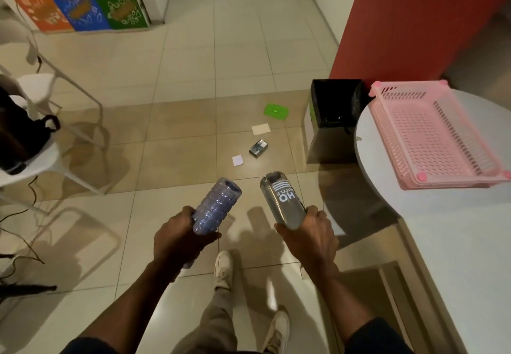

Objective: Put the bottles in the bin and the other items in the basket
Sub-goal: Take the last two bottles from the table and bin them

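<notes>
Now, both hands clamped: left hand on clear bottle, right hand on grey bottle. Bin at one o'clock; carry low, release over the opening.

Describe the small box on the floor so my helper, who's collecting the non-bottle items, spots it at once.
Start at the black bin by the red wall. On the tiles left of it lie four small things. The small box is the dark, shiny one, between the cream card and the white paper scrap.
</notes>
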`<state>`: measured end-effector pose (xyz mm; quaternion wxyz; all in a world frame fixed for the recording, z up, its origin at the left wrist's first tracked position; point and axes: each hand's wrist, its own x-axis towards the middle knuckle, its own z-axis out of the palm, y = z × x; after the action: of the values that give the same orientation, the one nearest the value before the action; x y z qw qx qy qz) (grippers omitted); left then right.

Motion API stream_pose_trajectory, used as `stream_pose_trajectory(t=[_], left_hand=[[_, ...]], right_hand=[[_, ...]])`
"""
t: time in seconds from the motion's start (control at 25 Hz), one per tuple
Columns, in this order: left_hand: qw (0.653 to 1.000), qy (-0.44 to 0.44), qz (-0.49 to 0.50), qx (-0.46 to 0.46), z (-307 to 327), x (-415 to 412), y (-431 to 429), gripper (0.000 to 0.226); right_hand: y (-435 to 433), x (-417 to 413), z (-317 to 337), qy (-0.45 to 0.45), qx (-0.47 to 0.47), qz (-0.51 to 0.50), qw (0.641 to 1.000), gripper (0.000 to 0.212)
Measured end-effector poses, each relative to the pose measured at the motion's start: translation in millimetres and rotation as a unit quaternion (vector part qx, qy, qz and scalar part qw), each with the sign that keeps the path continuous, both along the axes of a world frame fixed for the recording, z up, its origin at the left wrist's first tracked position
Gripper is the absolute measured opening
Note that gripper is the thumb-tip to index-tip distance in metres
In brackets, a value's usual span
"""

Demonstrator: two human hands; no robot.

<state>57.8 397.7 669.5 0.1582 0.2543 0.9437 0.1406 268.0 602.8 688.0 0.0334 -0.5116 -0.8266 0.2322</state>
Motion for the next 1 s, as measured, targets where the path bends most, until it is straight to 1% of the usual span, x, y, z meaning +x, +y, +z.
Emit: stream_pose_trajectory(t=[0.08,0.2,0.36,0.52,0.72,0.88,1.0], left_hand=[[1.000,0.005,-0.019,-0.004,-13,-32,14,0.071],[0.998,-0.044,-0.034,-0.011,-24,-83,39,0.070],[0.995,-0.067,-0.077,0.001,-25,-157,79,0.071],[0.992,-0.053,-0.115,-0.006,-19,-216,121,0.068],[0.990,-0.062,-0.130,-0.002,-29,-258,176,0.070],[0.988,-0.061,-0.143,-0.022,-45,-277,228,0.070],[0.987,-0.060,-0.145,-0.030,-55,-297,283,0.070]], right_hand=[[10,-28,-4,-0.023,-0.005,-0.020,1.000,0.083],[27,-70,-3,-0.049,-0.003,-0.029,0.998,0.082],[44,-138,9,-0.056,0.004,-0.055,0.997,0.082],[67,-184,17,-0.050,0.012,-0.077,0.996,0.085],[108,-218,10,-0.056,0.023,-0.117,0.991,0.085],[154,-234,-8,-0.054,0.006,-0.136,0.989,0.086],[207,-251,-25,-0.050,-0.003,-0.145,0.988,0.090]])
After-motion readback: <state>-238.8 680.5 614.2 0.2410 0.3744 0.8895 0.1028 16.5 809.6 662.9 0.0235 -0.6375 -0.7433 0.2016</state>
